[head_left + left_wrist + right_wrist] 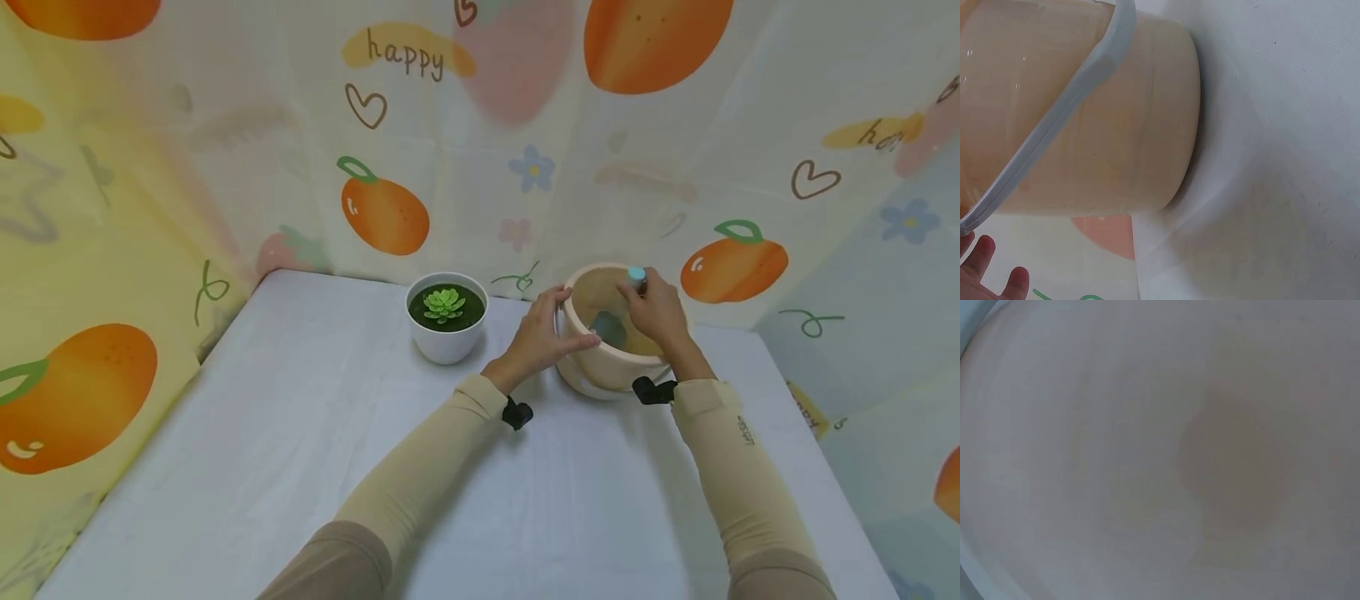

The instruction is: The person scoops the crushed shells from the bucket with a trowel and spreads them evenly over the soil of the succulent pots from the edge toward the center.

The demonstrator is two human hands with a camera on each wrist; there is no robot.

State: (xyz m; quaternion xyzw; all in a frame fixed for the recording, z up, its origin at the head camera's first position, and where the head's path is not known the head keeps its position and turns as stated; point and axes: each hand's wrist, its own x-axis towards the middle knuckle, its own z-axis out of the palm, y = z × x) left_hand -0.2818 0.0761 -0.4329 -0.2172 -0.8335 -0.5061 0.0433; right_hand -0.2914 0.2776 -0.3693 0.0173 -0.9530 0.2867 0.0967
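A cream bucket (611, 367) stands upright at the back right of the table. My left hand (540, 333) rests at its left rim, thumb along the near edge and fingers spread at the far side. In the left wrist view, fingertips (1016, 281) show beside the end of the bucket's pale grey handle (1066, 112). My right hand (656, 312) reaches over the rim and grips a small shovel by its light blue handle (637, 276). Inside the bucket shows its grey-blue blade (609, 330), pointing down. The right wrist view holds only the bucket's pale inside (1116, 487), with a darker patch.
Left of the bucket stands a white pot (447, 344) with a green succulent (444, 305) in dark green filling. A white cloth covers the table (300, 433). Close behind hangs a fruit-printed backdrop (465, 200), which continues along both sides.
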